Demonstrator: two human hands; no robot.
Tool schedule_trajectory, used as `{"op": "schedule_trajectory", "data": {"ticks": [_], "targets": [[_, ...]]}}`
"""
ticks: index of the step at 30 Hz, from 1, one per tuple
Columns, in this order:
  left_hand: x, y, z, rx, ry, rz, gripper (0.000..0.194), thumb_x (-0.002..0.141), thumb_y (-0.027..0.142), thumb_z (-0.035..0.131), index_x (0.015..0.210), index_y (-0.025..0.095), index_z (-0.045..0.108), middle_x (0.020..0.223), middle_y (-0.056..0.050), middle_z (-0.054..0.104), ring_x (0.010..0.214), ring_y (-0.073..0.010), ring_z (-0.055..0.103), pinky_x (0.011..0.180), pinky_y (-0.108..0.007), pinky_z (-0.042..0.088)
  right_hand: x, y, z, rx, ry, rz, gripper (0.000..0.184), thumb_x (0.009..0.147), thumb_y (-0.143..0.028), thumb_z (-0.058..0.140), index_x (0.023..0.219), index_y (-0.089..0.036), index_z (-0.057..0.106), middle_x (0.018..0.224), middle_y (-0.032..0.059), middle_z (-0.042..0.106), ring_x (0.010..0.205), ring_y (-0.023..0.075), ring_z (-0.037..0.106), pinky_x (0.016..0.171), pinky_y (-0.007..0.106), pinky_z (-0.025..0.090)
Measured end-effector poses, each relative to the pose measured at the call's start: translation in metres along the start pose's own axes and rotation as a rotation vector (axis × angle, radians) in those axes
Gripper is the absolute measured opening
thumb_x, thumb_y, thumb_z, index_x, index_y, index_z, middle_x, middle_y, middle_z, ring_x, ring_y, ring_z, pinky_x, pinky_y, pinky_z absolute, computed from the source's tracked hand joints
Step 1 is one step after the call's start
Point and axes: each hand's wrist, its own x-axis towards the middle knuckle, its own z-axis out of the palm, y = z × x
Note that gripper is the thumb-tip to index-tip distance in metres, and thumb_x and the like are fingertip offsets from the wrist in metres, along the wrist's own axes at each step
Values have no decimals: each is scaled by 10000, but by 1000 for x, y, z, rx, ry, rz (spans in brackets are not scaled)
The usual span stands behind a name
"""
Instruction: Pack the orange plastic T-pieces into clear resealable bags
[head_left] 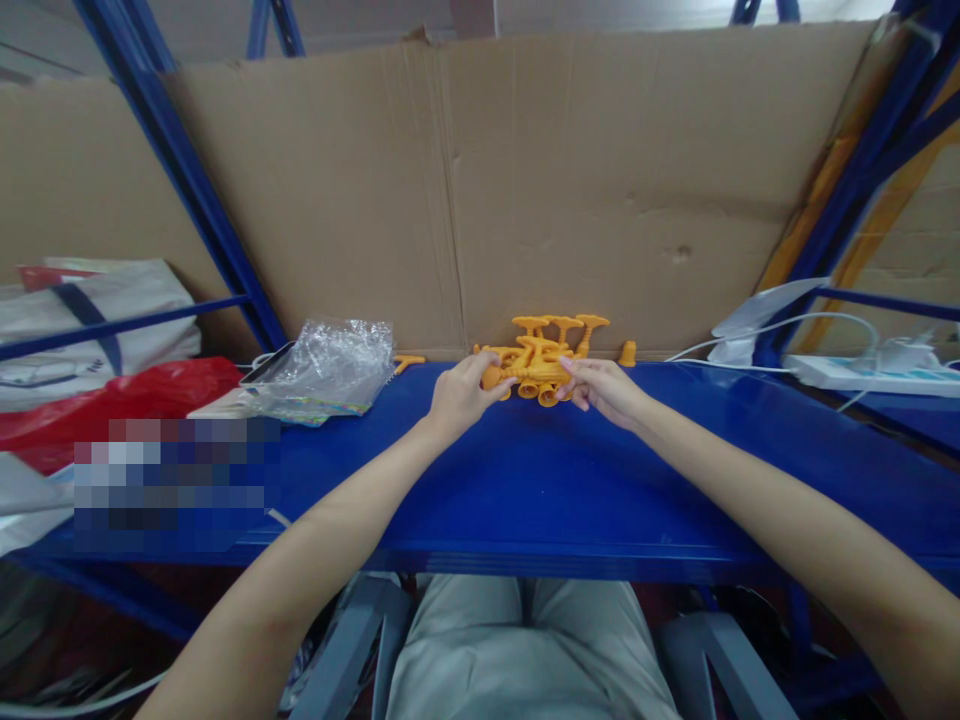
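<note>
Both my hands are at the orange plastic piece (pixel 541 370), near the far edge of the blue tabletop (pixel 517 470), in front of the cardboard sheet (pixel 570 180). My left hand (pixel 461 398) pinches its left end between thumb and fingers; my right hand (pixel 604 388) is closed on the right end, fingertips only. Gripping from opposite ends likely keeps it level and leaves the middle visible. Round, cup-like parts face me low down; whether they touch the tabletop, cannot tell. Flat-topped orange stems (pixel 590 335) rise just behind; joined or merely standing there, unclear. A small orange handle (pixel 409 362) lies left, beside the clear plastic bag (pixel 330 370); an orange cone-shaped part (pixel 628 353) stands right, by the cardboard. Both loose parts sit apart from my fingers, presumably so the grip has room.
</note>
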Motion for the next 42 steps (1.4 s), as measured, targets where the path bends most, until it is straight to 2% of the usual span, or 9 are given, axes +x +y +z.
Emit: {"op": "schedule_trajectory", "data": {"ticks": [5,11,13,16,19,25,34,42], "targets": [[3,5,-1,-89,-16,-89,234,741,380,698,832,197,584,784,-7,678,668,-136,618,600,-220,418,0,-3,-7,-87,-49,5,338,789,-483,623,770,-151,557,627,59,671,363,73,472,359,220,336],[6,2,4,-392,-140,-355,312,672,443,714,759,191,551,503,77,492,446,-84,454,456,-191,297,5,-1,-20,-317,-93,-212,341,763,-442,657,956,-177,563,782,18,658,448,73,543,435,222,418],[7,2,5,-465,-160,-396,324,655,447,717,745,189,542,491,82,463,433,-78,425,439,-187,270,7,2,-22,-326,-104,-283,412,728,-424,691,1037,-193,548,824,16,650,526,91,575,497,242,472],[6,2,6,-523,-169,-423,329,640,438,723,744,189,534,514,75,482,440,-76,432,438,-183,270,8,5,-24,-334,-123,-350,440,688,-418,725,1023,-190,554,826,23,633,653,126,607,593,278,519],[5,2,6,-553,-181,-442,328,648,439,718,760,192,533,521,73,496,436,-81,449,433,-183,282,7,5,-25,-321,-122,-357,432,691,-439,721,998,-186,553,797,19,622,645,124,599,600,282,520],[5,2,2,-438,-138,-355,311,667,439,718,765,193,555,506,83,478,444,-79,433,454,-190,287,4,-1,-20,-248,-122,-293,474,639,-458,758,974,-199,545,754,-8,620,521,106,580,556,292,517],[3,5,-2,-157,-7,-179,238,723,373,714,810,201,575,664,41,623,577,-106,566,557,-206,379,3,4,-10,-160,-19,-142,469,615,-524,750,873,-176,570,690,16,663,456,103,573,477,257,446],[1,9,-4,-15,-24,-144,212,777,376,674,879,204,604,875,-26,693,761,-160,639,673,-234,448,1,0,-8,-56,-20,-64,462,572,-509,789,820,-168,602,679,12,665,471,96,569,487,256,456]]}}
